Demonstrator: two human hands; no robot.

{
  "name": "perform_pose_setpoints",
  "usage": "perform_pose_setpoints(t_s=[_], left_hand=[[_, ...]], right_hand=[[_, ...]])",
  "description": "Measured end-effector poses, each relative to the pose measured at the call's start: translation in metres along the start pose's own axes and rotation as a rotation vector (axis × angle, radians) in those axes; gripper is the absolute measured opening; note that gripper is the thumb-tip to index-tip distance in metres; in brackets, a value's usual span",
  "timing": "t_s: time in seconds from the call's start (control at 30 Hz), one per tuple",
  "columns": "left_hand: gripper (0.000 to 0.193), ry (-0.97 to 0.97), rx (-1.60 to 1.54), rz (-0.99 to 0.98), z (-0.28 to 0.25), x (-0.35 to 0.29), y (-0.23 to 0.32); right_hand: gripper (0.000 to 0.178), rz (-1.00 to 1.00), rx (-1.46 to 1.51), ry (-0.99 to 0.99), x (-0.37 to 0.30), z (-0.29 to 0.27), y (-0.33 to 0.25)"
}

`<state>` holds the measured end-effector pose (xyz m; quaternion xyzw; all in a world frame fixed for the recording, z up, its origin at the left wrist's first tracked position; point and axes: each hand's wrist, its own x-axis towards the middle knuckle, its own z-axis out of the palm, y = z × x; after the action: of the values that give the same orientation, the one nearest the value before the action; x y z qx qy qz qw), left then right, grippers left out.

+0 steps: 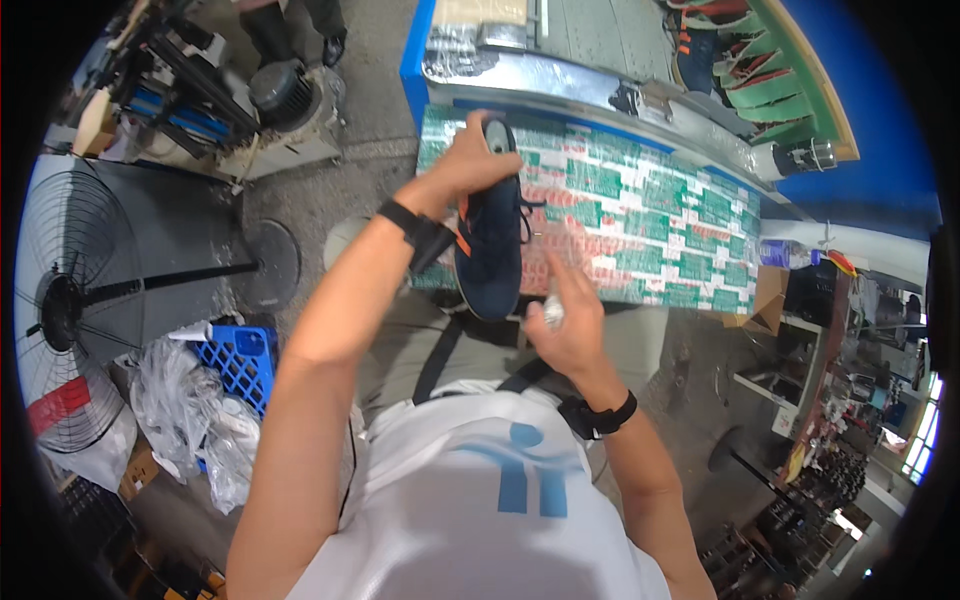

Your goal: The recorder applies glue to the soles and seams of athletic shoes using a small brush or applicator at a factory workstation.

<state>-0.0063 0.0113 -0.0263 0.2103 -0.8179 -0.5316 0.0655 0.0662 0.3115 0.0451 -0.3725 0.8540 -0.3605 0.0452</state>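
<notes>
A dark navy shoe (490,260) with orange stripes and dark laces lies toe toward me over a board covered in green, white and red printed tape (640,230). My left hand (468,165) is closed round the shoe's heel end, the thumb at its opening. Just right of the toe, my right hand (575,325) is curled with the fingers pointing forward. Something small and whitish (552,312) shows between its thumb and fingers, too blurred to name. That hand appears apart from the shoe.
Beyond the board runs a machine with a metal edge (560,80); another dark shoe (692,55) lies near its green flaps (770,90). At left are a stand fan (65,310), plastic bags (185,400) and a blue crate (240,360). A purple-labelled bottle (788,254) is at right.
</notes>
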Motion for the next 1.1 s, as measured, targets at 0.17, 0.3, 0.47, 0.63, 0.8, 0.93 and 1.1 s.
perform_pose_setpoints(t_s=[0.17,0.3,0.47,0.63,0.8,0.93,1.1], left_hand=[[0.119,0.167,-0.092,0.058,0.038,-0.089,0.03],[0.124,0.155,-0.028,0.003,0.04,-0.13,0.038],[0.091,0.046,-0.564,-0.12,-0.015,-0.137,-0.005],[0.06,0.109,-0.864,-0.399,-0.043,-0.155,-0.011],[0.065,0.216,-0.889,-0.564,-0.05,-0.137,-0.019],[0.055,0.401,-0.581,-0.404,-0.081,-0.132,0.013],[0.051,0.268,-0.207,-0.022,-0.112,-0.014,0.11]], right_hand=[[0.047,0.165,0.161,-0.05,0.016,0.022,0.05],[0.055,0.212,0.033,-0.112,0.008,0.031,0.014],[0.061,0.029,0.241,-0.122,0.011,0.023,-0.003],[0.067,0.01,0.068,-0.036,0.023,0.036,0.046],[0.083,0.043,-0.233,0.167,0.035,0.009,0.163],[0.091,0.03,-0.309,0.227,0.043,-0.009,0.187],[0.09,0.012,-0.339,0.25,0.026,-0.027,0.204]])
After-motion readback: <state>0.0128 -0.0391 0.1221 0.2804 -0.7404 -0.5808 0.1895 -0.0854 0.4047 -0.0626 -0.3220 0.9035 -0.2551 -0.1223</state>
